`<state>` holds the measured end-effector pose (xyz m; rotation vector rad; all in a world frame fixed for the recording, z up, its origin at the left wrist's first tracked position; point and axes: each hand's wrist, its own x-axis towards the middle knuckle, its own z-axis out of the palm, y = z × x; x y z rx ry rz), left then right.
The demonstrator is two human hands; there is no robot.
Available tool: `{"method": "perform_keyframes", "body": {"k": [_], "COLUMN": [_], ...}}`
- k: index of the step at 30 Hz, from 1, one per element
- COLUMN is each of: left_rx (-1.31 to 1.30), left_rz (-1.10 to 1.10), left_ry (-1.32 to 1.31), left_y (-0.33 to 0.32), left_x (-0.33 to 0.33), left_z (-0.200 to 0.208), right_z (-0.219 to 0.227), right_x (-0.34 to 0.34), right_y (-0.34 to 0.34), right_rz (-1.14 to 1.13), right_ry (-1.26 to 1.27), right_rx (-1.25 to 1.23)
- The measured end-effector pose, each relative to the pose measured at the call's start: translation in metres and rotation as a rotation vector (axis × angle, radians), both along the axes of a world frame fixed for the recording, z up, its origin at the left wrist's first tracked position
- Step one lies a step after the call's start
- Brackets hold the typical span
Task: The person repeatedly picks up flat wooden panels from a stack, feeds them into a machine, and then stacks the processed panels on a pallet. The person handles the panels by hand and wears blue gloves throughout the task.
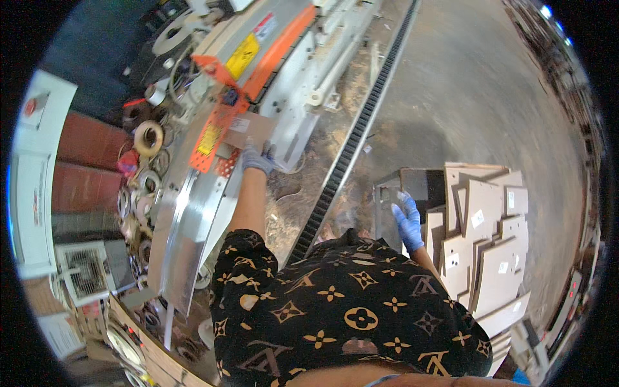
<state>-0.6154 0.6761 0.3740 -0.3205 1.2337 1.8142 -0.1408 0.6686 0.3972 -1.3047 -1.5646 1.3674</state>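
Note:
My left hand (258,159), in a thin pale blue glove, grips the near edge of a small light-brown board panel (258,129) with a white label. The panel lies at an orange-guarded machine (274,55), its far side by the perforated orange guard plate (216,132). How the fingertips sit on the panel is partly hidden. My right hand (407,222), also in a blue glove, holds nothing, its fingers apart. It hangs over the dark edge of a platform beside stacked board panels (480,206), several with white labels.
A long black roller track (351,145) in a metal rail crosses the floor between my hands. Rolls of edging tape (149,138) crowd the left side behind the machine's metal bed (177,229). A white box with a fan grille (86,272) stands at the lower left.

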Motion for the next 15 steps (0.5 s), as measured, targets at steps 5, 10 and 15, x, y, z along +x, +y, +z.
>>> {"method": "perform_keyframes", "body": {"k": [5,10,15], "left_rx": [0.173,-0.089,-0.034], "left_rz": [-0.342,0.099,-0.086], "left_ry": [0.174,-0.061,-0.076], "left_y": [0.039,0.084,0.082], "left_x": [-0.015,-0.018,0.020], "left_z": [0.004,0.011,0.037], "right_z": [0.011,0.010,0.011], "right_x": [0.047,0.109,0.174], "right_y": [0.002,0.012,0.052], "right_rz": [-0.129,-0.433,-0.591], "right_ry": [-0.309,-0.746,-1.137], "right_rx": [0.213,0.254,0.072]}}
